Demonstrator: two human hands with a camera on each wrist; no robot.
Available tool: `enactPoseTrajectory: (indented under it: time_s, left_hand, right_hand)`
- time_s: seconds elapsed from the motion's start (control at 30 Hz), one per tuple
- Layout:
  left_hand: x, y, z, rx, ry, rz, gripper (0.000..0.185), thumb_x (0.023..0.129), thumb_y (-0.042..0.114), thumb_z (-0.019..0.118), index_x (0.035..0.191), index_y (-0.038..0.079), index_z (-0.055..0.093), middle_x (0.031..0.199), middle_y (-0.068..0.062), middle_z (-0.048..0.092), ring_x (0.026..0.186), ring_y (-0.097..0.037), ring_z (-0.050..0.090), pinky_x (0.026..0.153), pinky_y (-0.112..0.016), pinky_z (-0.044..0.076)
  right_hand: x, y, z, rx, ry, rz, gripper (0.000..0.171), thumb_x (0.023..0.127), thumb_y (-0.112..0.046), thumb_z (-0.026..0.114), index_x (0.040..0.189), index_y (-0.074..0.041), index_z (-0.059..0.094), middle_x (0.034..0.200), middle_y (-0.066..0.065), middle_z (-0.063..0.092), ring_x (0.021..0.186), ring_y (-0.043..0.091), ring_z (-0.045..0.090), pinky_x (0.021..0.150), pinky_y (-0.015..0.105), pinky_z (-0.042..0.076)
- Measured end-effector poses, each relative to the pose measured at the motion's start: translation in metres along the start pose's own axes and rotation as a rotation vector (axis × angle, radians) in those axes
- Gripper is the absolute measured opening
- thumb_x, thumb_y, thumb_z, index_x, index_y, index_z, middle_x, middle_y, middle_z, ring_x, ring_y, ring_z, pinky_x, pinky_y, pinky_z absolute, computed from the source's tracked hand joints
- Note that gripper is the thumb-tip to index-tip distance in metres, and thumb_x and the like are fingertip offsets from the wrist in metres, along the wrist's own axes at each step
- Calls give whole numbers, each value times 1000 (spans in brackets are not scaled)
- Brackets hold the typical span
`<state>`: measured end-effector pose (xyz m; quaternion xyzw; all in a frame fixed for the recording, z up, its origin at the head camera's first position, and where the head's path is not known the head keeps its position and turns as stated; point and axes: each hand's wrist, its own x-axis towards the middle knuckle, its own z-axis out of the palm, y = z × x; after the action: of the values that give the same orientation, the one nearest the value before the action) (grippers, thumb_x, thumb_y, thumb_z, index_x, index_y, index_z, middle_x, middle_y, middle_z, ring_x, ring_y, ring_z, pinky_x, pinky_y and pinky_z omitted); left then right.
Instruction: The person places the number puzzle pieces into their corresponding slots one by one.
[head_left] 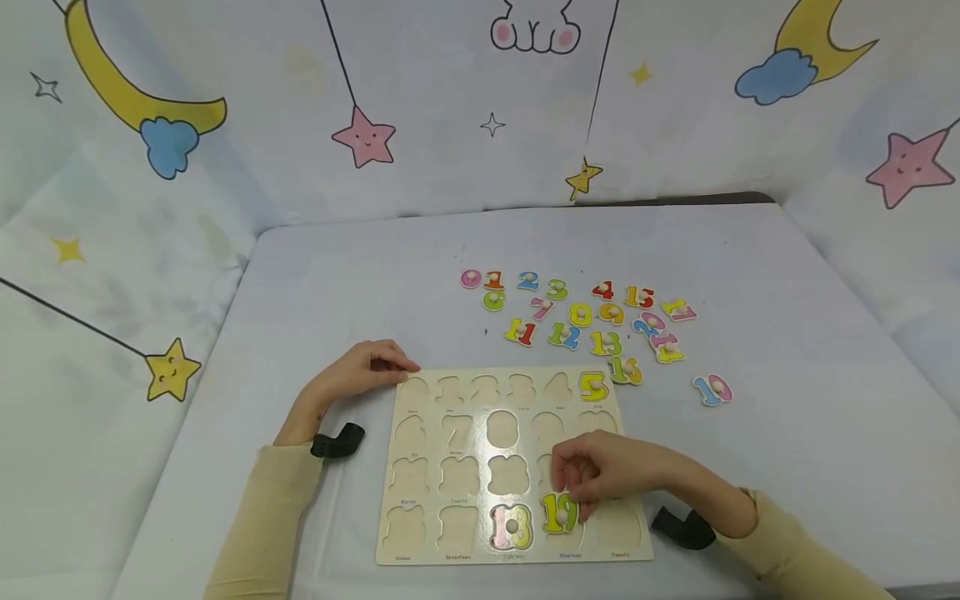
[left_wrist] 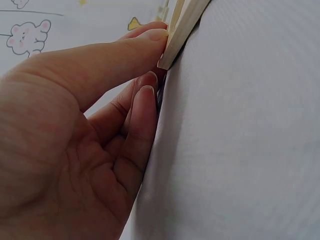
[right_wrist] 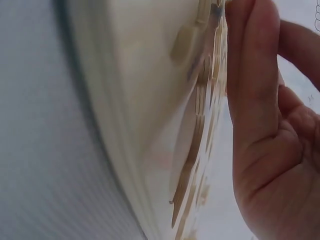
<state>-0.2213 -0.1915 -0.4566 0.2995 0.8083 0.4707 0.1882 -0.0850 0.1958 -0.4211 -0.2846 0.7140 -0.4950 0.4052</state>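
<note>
Pinching wooden board (head_left: 480, 493): left hand (head_left: 367, 367); right hand (head_left: 611, 467) at curvy 19 (head_left: 561, 514).

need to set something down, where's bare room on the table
The table is bare left of the 0, beyond the left hand, and right of the 17 and 10, beyond the right hand. Between the 0 and 17, beyond the board, it is crowded with number pieces.

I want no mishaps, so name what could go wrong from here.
The 19 piece covers only part of its recess and might catch. The 16 piece lies by a corner of the board; a shift could knock it. The crowded 20 piece and 14 piece may drag each other.
</note>
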Motion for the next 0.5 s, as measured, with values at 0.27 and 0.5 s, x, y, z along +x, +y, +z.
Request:
enactPoseTrajectory:
  time_s: [0.27, 0.5]
  left_hand:
    - [0, 5, 0, 20, 12, 25, 17, 85, 3, 68, 102, 3, 73, 97, -6, 65, 86, -19, 55, 72, -26, 43]
    - [-5, 33, -1, 7, -13, 16, 17, 86, -3, 65, 101, -7, 69, 97, -16, 63, 84, -21, 55, 71, -27, 43]
  right_hand:
    - [1, 1, 1, -8, -103, -23, 10, 86, 0, 64, 84, -7, 57, 66, -3, 55, 61, 16, 65, 56, 34, 53]
    - [2, 3, 2, -76, -97, -29, 14, 85, -1, 66, 81, -11, 56, 64, -8, 53, 55, 9, 61, 53, 32, 52]
